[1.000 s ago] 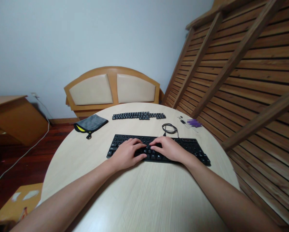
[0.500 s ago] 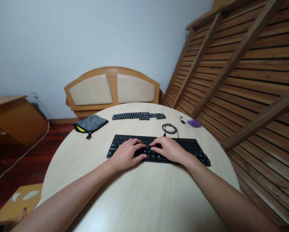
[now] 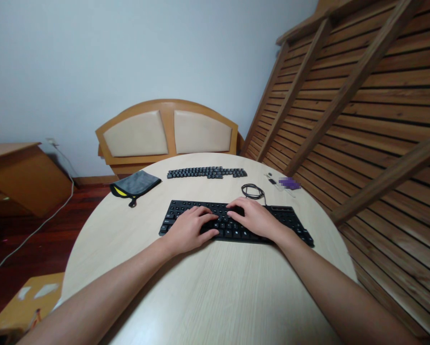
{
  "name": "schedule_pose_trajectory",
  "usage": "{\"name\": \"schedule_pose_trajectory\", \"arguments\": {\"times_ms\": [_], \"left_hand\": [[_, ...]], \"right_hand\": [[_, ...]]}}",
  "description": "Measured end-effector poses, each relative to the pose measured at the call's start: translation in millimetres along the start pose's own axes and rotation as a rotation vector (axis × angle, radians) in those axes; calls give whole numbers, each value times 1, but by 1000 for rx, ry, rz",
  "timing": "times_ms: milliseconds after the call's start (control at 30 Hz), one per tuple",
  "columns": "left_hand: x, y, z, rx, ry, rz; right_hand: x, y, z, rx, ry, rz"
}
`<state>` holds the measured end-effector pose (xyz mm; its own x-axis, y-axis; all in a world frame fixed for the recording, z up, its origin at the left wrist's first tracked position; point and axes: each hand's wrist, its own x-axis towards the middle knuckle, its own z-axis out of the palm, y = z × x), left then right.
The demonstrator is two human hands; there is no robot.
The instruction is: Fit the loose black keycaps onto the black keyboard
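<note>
A black keyboard [image 3: 232, 234] lies across the middle of the round table. Some of its keycaps are in place, mainly along the near and left side, while elsewhere bare key sockets show. My left hand [image 3: 191, 229] rests over its left half, fingers apart and touching the keys, with nothing in them. Over the centre right is my right hand [image 3: 256, 218], its thumb and index finger parted above the keys; no held thing shows between them. Behind the keyboard, loose black keycaps [image 3: 207, 172] stand in rows.
A coiled black cable [image 3: 252, 191] lies behind the keyboard. On the table's left side is a folded grey cloth [image 3: 137, 183] with a yellow lining. A purple item [image 3: 289, 183] and small black pieces sit at the right edge. Wooden slats [image 3: 344, 124] lean along the right.
My right hand has shifted slightly right and away from me over the keys, and its thumb and index finger now sit farther from my left hand. The left hand stays put.
</note>
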<state>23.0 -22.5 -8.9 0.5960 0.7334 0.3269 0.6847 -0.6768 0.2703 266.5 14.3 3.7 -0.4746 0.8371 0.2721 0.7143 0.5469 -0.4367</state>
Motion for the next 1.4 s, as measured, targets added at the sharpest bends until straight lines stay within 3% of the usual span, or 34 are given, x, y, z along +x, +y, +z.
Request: {"name": "schedule_pose_trajectory", "arguments": {"times_ms": [267, 1400], "left_hand": [[0, 1, -1, 6, -5, -3], [1, 1, 1, 27, 0, -8]], "right_hand": [[-1, 12, 9, -141, -30, 187], [7, 13, 23, -78, -55, 295]]}}
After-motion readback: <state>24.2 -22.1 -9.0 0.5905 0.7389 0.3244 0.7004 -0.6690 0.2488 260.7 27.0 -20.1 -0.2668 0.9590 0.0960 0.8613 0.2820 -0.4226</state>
